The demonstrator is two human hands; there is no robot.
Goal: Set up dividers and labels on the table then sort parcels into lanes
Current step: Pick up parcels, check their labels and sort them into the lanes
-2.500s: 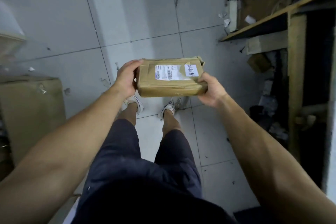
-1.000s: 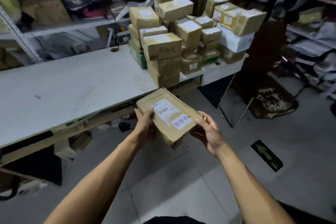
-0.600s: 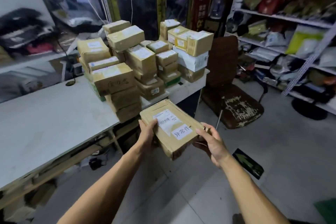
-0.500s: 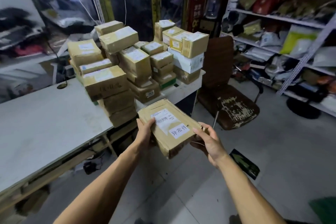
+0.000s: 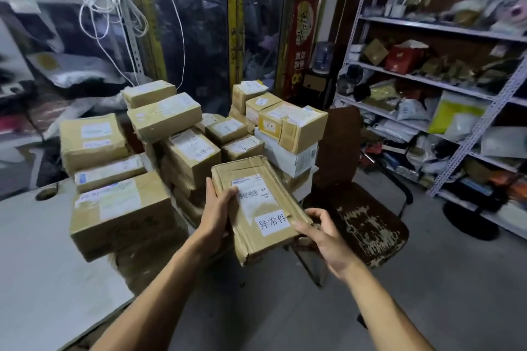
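I hold a flat brown cardboard parcel [image 5: 258,208] in both hands, in front of the table's end. It bears a white shipping label and a second white sticker with handwritten characters. My left hand [image 5: 218,209] grips its left long edge, thumb on top. My right hand [image 5: 322,232] grips its near right corner. Just beyond it, several taped cardboard parcels [image 5: 182,137] are piled on the right end of the white table [image 5: 37,259].
A worn brown chair [image 5: 362,208] stands right of the table end. Metal shelving [image 5: 445,82] with bags and packets fills the right wall. White cords [image 5: 111,17] hang at the back left. Grey floor [image 5: 427,279] lies around me.
The view rose from the floor to the table, and I have come closer to the pile. The parcel has stayed in both hands and now sits right before the stacked boxes.
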